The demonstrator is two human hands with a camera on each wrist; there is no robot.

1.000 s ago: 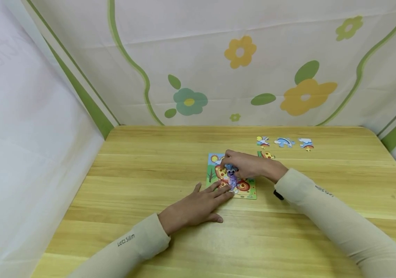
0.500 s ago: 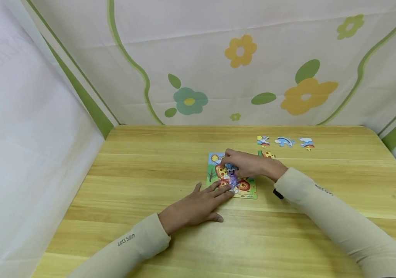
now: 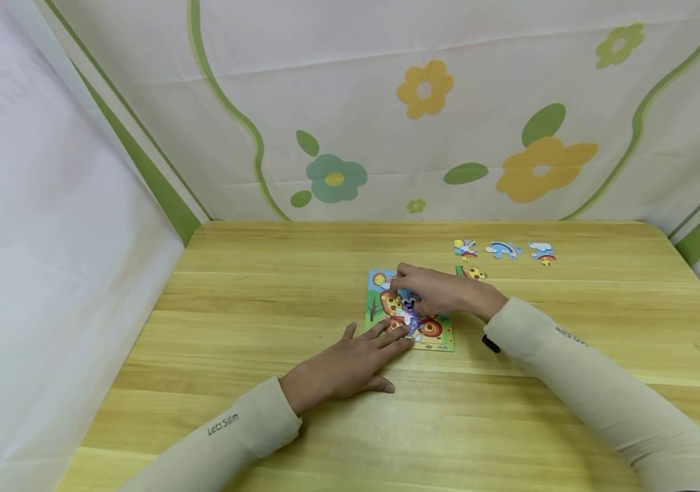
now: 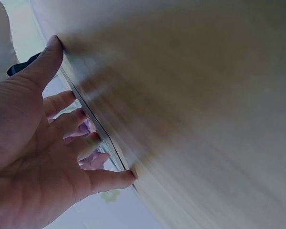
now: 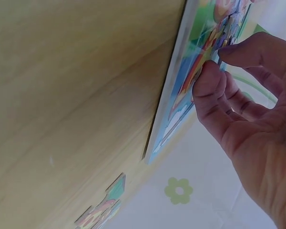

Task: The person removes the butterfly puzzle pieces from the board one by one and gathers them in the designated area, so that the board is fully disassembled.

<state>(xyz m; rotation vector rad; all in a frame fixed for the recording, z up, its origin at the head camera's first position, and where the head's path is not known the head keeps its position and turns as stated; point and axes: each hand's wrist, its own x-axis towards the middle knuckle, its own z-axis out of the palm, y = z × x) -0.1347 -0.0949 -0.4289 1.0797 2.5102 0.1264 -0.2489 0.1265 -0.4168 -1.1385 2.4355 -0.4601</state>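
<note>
A butterfly jigsaw puzzle in a flat tray (image 3: 373, 287) lies mid-table, with spotted red and yellow wings and a green and blue border. My left hand (image 3: 350, 362) lies flat at its lower left, fingers spread over the lower edge; in the left wrist view, the hand's fingertips (image 4: 96, 137) reach the board's edge. From the right, my right hand (image 3: 438, 290) curls over the puzzle's upper part. Its thumb and fingers pinch a puzzle piece at the purple butterfly body (image 3: 409, 304). In the right wrist view, the right hand (image 5: 257, 90) hides most of that piece.
Three loose sky pieces, including a rainbow piece (image 3: 503, 251), lie in a row at the back right. A spotted yellow piece (image 3: 474, 272) lies just beyond the right wrist. Flowered white cloth (image 3: 334, 102) walls the wooden table (image 3: 233, 294) at the back and sides.
Both hands stay almost in place. Between the right fingers, the purple body shifts slightly, and its lower part catches more light.
</note>
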